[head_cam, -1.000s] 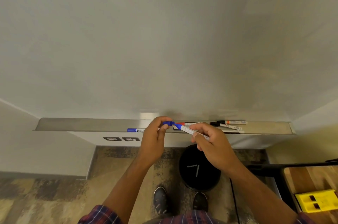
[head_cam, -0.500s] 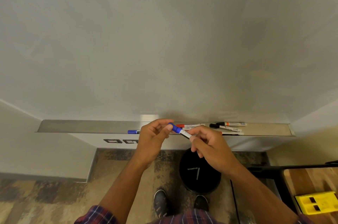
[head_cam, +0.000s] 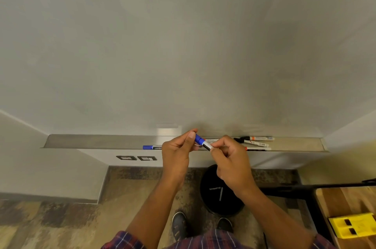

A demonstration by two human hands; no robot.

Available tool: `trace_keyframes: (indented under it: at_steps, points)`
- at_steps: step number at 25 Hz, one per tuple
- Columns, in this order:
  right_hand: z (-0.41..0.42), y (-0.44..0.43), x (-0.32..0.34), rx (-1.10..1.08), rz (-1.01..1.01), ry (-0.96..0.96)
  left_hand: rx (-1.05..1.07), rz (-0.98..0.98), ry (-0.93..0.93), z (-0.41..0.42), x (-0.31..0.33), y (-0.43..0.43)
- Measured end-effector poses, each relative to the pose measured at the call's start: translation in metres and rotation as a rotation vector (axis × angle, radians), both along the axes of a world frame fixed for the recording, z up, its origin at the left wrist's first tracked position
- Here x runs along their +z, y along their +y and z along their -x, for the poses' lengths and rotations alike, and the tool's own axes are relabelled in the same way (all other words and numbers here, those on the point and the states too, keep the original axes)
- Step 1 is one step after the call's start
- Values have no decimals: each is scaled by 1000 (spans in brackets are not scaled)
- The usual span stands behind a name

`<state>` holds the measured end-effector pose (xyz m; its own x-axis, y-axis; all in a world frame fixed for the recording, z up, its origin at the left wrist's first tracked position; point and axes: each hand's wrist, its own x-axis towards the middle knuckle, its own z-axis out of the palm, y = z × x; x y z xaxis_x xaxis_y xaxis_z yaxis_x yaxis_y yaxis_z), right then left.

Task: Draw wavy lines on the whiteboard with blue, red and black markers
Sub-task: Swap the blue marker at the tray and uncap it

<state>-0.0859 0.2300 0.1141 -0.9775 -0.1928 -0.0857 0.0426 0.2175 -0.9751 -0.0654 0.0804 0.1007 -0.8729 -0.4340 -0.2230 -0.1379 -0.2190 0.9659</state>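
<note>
Two hands: I see both raised in front of the tray, meeting on one blue marker (head_cam: pixel 203 143).
Left hand (head_cam: pixel 177 155): fingers curled, thumb and forefinger pinched on the blue cap end of that marker.
Right hand (head_cam: pixel 232 159): fingers closed around the white barrel, tips just beside the left thumb.
Blue marker: held aslant between the hands, cap end up and to the left, barrel down to the right, just above the tray's front edge. Whether the cap has parted from the barrel I cannot tell.
Whiteboard (head_cam: pixel 183 45): fills the upper view; I see no drawn lines on it, only faint smudges.
Tray (head_cam: pixel 91 141): long grey ledge along the board's lower edge.
Second blue marker (head_cam: pixel 151 147): lying flat on the tray, just left of the left hand, partly hidden by it.
Marker group (head_cam: pixel 254 143): three lying on the tray right of the hands, close together; one has a black cap, another an orange-red band, and the nearest shows a red end by the right hand.
Red end (head_cam: pixel 211 139): another marker peeks out behind the held one, mostly hidden.
Bin (head_cam: pixel 211 198): round and black, on the floor below the right wrist.
Shoes (head_cam: pixel 179 225): toes visible at the bottom, beside the bin.
Table (head_cam: pixel 345 200): wooden corner at lower right, a yellow block (head_cam: pixel 354 226) lying on it.
</note>
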Motion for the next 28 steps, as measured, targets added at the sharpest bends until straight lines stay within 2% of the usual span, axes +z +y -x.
trace_keyframes:
  at_steps: [5, 10, 13, 16, 22, 28]
  points:
    - [-7, -2, 2, -43, 32, -117, -21, 16, 34, -5, 0, 0]
    - [0, 1, 10, 16, 35, -154, -121, -21, 36, -11, -1, -4]
    - [5, 3, 12, 30, -8, -197, -37, -69, 30, -17, -5, -5]
    - [2, 8, 5, 39, -85, -137, 48, -115, -5, -20, -12, -18]
    - [-8, 6, -12, 168, -173, -97, 49, -145, -56, -28, -23, -34]
    - [-3, -7, -14, 215, -199, -236, 31, -148, -74, -31, -35, -48]
